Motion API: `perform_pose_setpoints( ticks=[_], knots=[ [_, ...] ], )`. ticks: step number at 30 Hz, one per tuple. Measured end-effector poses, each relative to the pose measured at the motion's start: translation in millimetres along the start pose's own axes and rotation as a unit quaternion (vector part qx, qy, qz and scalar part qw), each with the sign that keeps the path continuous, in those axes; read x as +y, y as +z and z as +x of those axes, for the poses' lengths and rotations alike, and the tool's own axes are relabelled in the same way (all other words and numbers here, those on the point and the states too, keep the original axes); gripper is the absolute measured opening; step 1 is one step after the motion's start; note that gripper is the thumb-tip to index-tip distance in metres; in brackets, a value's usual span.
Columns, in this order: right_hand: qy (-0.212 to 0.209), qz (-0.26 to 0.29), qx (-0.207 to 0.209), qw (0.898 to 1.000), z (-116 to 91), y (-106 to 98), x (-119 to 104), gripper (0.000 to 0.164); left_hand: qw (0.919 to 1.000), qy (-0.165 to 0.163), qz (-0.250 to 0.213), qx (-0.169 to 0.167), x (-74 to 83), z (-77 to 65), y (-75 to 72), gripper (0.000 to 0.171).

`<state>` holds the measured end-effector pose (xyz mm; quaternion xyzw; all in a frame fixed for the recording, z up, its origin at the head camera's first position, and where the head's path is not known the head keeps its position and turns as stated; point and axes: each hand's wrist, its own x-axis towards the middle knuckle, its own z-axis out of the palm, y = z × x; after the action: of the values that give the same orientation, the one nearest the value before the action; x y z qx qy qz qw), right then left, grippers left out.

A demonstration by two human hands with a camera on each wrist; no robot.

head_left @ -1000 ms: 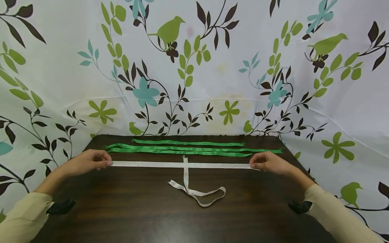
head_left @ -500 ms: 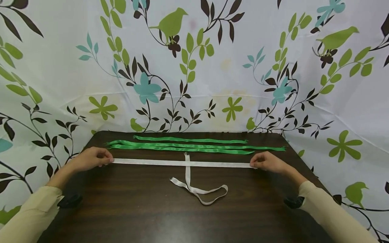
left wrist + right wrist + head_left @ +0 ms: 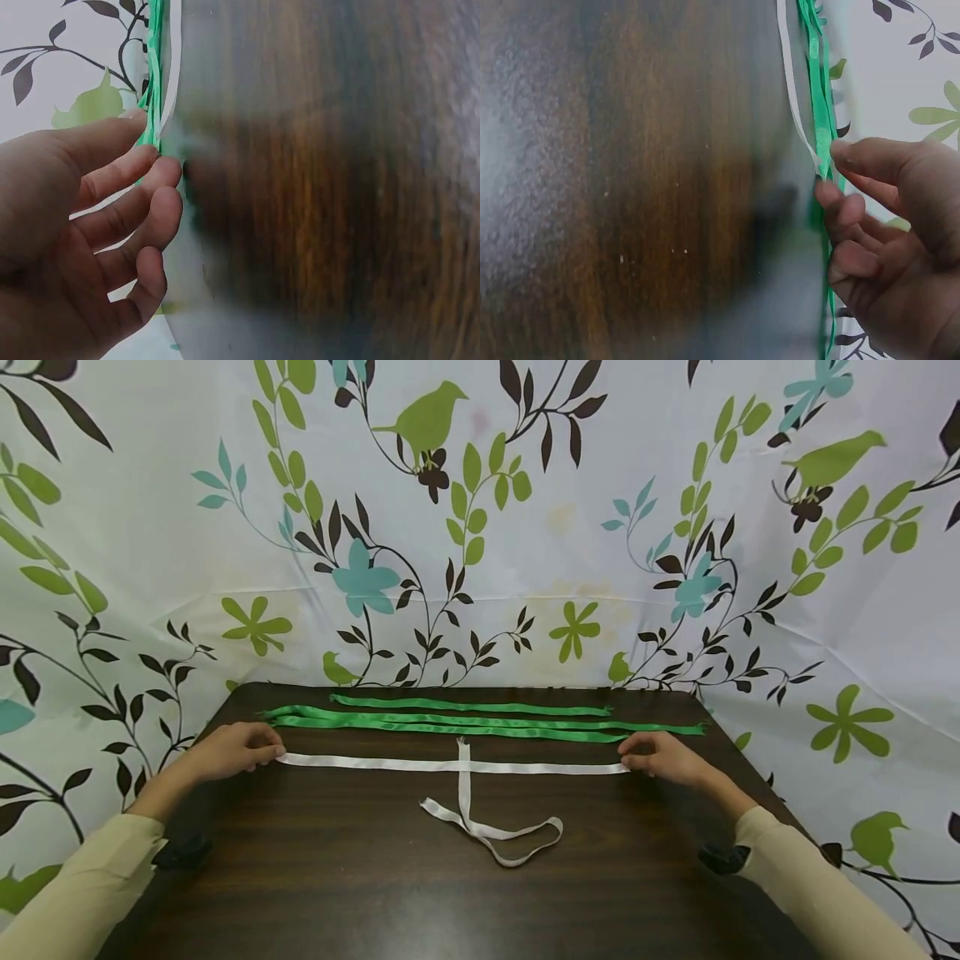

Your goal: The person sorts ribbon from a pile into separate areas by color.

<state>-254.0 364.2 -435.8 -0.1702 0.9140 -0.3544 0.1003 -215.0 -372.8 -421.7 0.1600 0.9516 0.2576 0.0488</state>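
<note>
A white ribbon (image 3: 375, 764) stretches sideways across the dark table, slightly slack. My left hand (image 3: 232, 750) pinches its left end between thumb and fingers, and my right hand (image 3: 663, 757) pinches its right end. In the left wrist view the same white ribbon (image 3: 174, 67) runs up from the fingertips; the right wrist view shows its other end (image 3: 804, 135) at the thumb and fingers. It crosses a second white ribbon (image 3: 465, 793) near that ribbon's far end. The second ribbon lies lengthwise on the table, its near part curled in a loop. Which ribbon is on top at the crossing is hard to tell.
Beyond the white ribbons, several green ribbons (image 3: 450, 724) lie sideways on the table (image 3: 360, 885), with a separate green ribbon (image 3: 480, 706) behind them near the far edge. A patterned cloth (image 3: 540, 543) hangs right behind the table.
The held white ribbon was straight and taut and now sags slightly. My left hand has come a little inward. The head view has tilted slightly. The other ribbons have stayed put.
</note>
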Motion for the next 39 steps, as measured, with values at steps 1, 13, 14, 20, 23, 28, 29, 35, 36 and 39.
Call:
perform_pose_setpoints(
  ticks=[1,13,14,20,23,28,29,35,36,39],
  knots=[
    [0.000,-0.003,0.008,1.000,-2,-1,0,0.023,1.0000,-0.001,0.003,0.006,-0.7,-0.8,-1.0,0.026],
    [-0.080,-0.037,0.020,0.996,-23,7,-49,0.030,0.9915,0.031,0.056,0.113,50.0,-2.2,-4.3,0.037],
    [-0.093,-0.044,0.021,0.994,-24,9,-55,0.030,0.9910,0.037,0.053,0.117,59.4,-2.0,-1.7,0.037],
    [-0.149,-0.072,0.005,0.986,-29,28,-85,0.026,0.9908,0.080,0.016,0.108,110.5,1.7,24.8,0.035],
    [-0.160,-0.087,-0.026,0.983,-29,43,-99,0.029,0.9908,0.106,0.004,0.083,132.6,5.2,42.5,0.034],
    [-0.165,-0.116,-0.092,0.975,-23,69,-115,0.040,0.9854,0.164,0.005,0.047,162.2,14.8,69.4,0.028],
    [-0.163,-0.121,-0.101,0.974,-22,74,-117,0.040,0.9831,0.178,0.007,0.042,167.0,16.9,74.5,0.027],
    [-0.156,-0.130,-0.111,0.973,-22,95,-121,0.032,0.9703,0.241,-0.001,0.022,191.3,29.3,97.2,0.022],
    [-0.156,-0.128,-0.110,0.973,-23,97,-122,0.030,0.9693,0.245,-0.002,0.023,195.0,31.3,99.2,0.021],
    [-0.156,-0.129,-0.103,0.974,-26,99,-122,0.020,0.9674,0.252,-0.007,0.023,206.6,37.7,102.3,0.021]
  ],
)
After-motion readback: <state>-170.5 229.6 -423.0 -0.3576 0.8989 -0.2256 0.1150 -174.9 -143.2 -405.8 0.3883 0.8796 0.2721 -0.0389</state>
